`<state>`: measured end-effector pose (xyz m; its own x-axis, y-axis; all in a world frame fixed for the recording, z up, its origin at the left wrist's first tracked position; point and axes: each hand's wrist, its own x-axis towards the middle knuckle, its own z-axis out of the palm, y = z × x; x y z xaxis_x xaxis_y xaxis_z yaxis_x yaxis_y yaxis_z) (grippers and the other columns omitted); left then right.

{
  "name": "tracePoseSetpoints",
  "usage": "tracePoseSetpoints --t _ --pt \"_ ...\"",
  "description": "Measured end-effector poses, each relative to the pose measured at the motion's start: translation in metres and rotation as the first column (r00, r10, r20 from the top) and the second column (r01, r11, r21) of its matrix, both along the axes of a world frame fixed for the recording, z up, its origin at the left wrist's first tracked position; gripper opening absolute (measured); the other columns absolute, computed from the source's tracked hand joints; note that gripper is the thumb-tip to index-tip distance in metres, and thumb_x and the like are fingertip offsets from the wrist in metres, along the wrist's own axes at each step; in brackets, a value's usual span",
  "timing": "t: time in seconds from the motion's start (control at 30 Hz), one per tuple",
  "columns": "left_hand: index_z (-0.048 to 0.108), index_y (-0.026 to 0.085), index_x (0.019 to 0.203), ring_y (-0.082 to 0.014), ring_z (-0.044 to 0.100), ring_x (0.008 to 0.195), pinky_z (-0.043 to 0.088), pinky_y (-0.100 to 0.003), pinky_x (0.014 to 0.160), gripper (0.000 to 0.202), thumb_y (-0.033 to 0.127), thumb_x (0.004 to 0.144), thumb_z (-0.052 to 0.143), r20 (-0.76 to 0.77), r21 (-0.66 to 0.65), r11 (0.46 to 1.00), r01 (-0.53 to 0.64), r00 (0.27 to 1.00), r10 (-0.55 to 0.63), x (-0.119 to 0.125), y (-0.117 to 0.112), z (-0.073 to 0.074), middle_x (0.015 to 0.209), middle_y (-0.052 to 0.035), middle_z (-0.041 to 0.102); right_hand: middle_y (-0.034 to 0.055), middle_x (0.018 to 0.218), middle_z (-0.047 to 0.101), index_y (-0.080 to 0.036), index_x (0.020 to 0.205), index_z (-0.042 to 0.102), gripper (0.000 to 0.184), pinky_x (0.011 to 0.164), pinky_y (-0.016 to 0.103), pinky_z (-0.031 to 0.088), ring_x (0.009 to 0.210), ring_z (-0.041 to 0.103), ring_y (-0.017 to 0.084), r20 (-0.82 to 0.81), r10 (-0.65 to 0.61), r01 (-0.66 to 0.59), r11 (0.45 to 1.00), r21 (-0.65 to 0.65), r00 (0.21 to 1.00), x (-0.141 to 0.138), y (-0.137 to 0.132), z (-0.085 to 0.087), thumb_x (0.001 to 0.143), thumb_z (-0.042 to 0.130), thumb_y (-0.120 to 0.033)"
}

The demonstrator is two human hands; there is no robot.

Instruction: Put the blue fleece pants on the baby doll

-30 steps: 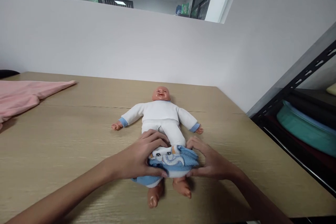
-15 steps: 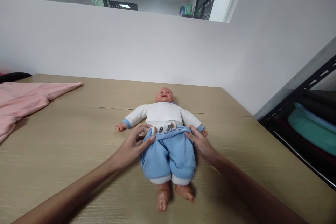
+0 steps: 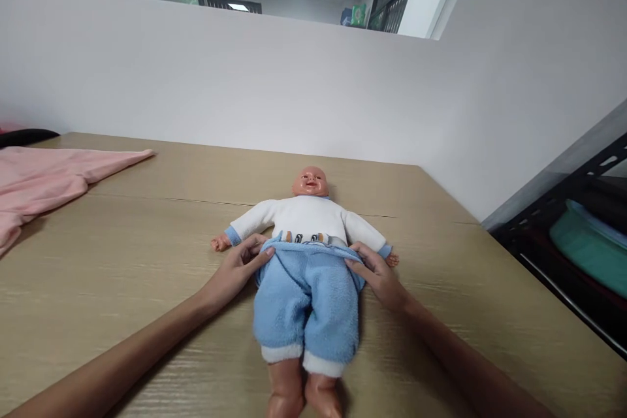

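A baby doll (image 3: 312,181) lies on its back with its head toward the wall and its arms spread out. It wears a white top (image 3: 308,217) with blue cuffs and fluffy blue pants (image 3: 308,294) with white hems. My left hand (image 3: 242,264) pinches the waistband at one side of the pants, and my right hand (image 3: 379,274) grips the opposite side. Between my hands the waistband lies across the belly, just under a printed strip on the top. Both bare lower legs stick out of the hems, with the feet partly cut off by the frame.
The doll rests on a wooden table (image 3: 161,248). Pink cloth (image 3: 44,176) lies at the left. Behind the table rises a white partition (image 3: 220,78). On the right stands a black metal rack (image 3: 563,215) holding folded green cloth (image 3: 588,245).
The waistband has been drawn up and straightened, covering more of the printed strip. The doll's legs now reach lower in the view, and my hands are a little farther apart.
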<state>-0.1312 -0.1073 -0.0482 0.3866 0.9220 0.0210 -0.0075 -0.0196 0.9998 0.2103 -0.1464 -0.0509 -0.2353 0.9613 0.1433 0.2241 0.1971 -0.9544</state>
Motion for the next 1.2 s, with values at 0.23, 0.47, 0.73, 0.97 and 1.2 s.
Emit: tracePoseSetpoints --t 0.23,0.47,0.73,0.97,1.2 --pt "0.064 0.024 0.116 -0.0279 0.053 0.134 0.036 -0.041 0.12 0.024 0.041 0.1 0.072 -0.209 0.46 0.882 0.096 0.978 0.003 0.009 0.021 0.024 0.134 -0.0076 0.063 0.0014 0.099 0.057 -0.025 0.104 0.06 0.014 0.091 0.035 0.043 0.097 0.054 0.023 0.15 -0.082 0.036 0.957 0.287 0.985 -0.022 0.007 0.041 0.101 0.065 -0.037" --pt "0.064 0.02 0.11 -0.0166 0.055 0.081 0.038 -0.027 0.069 0.039 0.054 0.096 0.075 -0.126 0.186 0.982 0.029 0.992 -0.006 0.032 0.056 0.04 0.09 0.0008 0.06 0.0015 0.097 0.067 -0.024 0.102 0.067 0.031 0.088 0.035 0.046 0.093 0.059 0.025 0.146 -0.095 0.074 0.987 0.144 0.985 -0.027 0.06 0.048 0.098 0.068 -0.055" --pt "0.062 0.021 0.108 -0.022 0.055 0.099 0.044 -0.032 0.089 0.034 0.053 0.098 0.07 -0.291 0.281 0.948 0.15 0.955 -0.065 -0.003 0.054 0.013 0.104 -0.0025 0.059 0.0039 0.106 0.069 -0.025 0.094 0.073 0.031 0.11 0.041 0.043 0.11 0.06 0.029 0.027 -0.113 0.113 0.993 0.026 0.993 0.001 0.037 0.008 0.095 0.074 -0.056" --pt "0.071 0.024 0.108 -0.0313 0.057 0.12 0.044 -0.042 0.109 0.024 0.041 0.092 0.069 -0.19 0.087 0.942 0.324 0.934 -0.304 -0.022 0.053 0.008 0.117 -0.0066 0.066 0.0083 0.133 0.074 -0.028 0.124 0.074 0.045 0.119 0.051 0.045 0.135 0.061 0.035 -0.449 -0.11 -0.051 0.942 -0.333 0.886 -0.008 0.019 0.002 0.089 0.078 -0.056" --pt "0.065 0.024 0.113 -0.0215 0.055 0.091 0.045 -0.032 0.084 0.024 0.044 0.101 0.059 -0.005 -0.041 0.997 0.061 0.998 -0.061 0.0 0.046 -0.016 0.099 -0.0009 0.063 0.006 0.13 0.076 -0.03 0.126 0.071 0.05 0.114 0.049 0.051 0.13 0.065 0.034 -0.524 -0.233 0.034 0.932 -0.361 0.819 -0.019 0.027 -0.007 0.084 0.083 -0.055"
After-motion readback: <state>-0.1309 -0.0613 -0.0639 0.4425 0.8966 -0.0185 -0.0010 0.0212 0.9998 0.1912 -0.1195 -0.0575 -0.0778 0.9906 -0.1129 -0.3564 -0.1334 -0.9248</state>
